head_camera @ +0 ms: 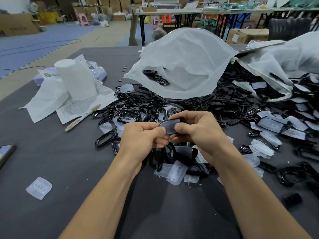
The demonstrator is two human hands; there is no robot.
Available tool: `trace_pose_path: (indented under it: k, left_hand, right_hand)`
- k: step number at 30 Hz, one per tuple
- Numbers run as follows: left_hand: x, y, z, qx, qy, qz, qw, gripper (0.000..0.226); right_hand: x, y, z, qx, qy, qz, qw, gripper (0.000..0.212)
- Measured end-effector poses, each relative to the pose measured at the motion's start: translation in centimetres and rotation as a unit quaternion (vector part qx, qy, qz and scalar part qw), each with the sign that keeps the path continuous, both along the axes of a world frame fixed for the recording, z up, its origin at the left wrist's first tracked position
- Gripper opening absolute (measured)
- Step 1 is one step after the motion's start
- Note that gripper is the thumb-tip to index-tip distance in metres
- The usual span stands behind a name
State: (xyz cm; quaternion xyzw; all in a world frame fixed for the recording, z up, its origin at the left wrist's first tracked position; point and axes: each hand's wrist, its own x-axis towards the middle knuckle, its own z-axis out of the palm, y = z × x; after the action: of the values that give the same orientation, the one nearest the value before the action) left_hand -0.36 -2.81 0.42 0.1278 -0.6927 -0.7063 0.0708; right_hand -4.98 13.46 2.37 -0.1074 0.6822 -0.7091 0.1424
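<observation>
The person holds a small black shell (170,127) just above the near edge of the heap of black frames (131,107), lifted clear of the dark table (51,178). Both hands pinch it. The left hand (144,135) has its thumb and curled fingers closed on the shell's left end. The right hand (198,129) has its thumb on top and curled fingers beneath the right end. The step looks like pressing 2 parts together, though the thumbs hide the seam. To do it well, the person should hold the shell level, line the edges up before squeezing, and press evenly from both ends so nothing seats crooked. The clear pads (176,171) lie directly below, near enough to take 1 with a single hand while the other supports the shell
</observation>
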Motion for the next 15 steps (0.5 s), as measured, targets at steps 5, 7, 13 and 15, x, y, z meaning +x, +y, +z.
trace_pose_path:
  k: [5,7,13,15]
  left_hand:
    - [-0.11,-0.10,-0.23,-0.038,0.011,0.004,0.999,0.022]
    - [-0.08,-0.05,-0.29,-0.052,0.017,0.001,0.999,0.023]
    - [-0.08,-0.09,0.05,-0.040,0.018,-0.011,0.999,0.024]
    - [-0.06,-0.29,0.25,-0.026,0.014,-0.019,0.999,0.025]
  right_hand:
    - [0.00,-0.11,0.05,0.001,-0.013,-0.001,1.000,0.028]
    - [0.07,-0.39,-0.30,0.037,0.034,-0.028,0.998,0.022]
    - [-0.09,-0.58,-0.62,0.039,0.079,-0.026,0.996,0.024]
    - [-0.25,-0.11,-0.28,0.017,0.065,0.012,0.998,0.029]
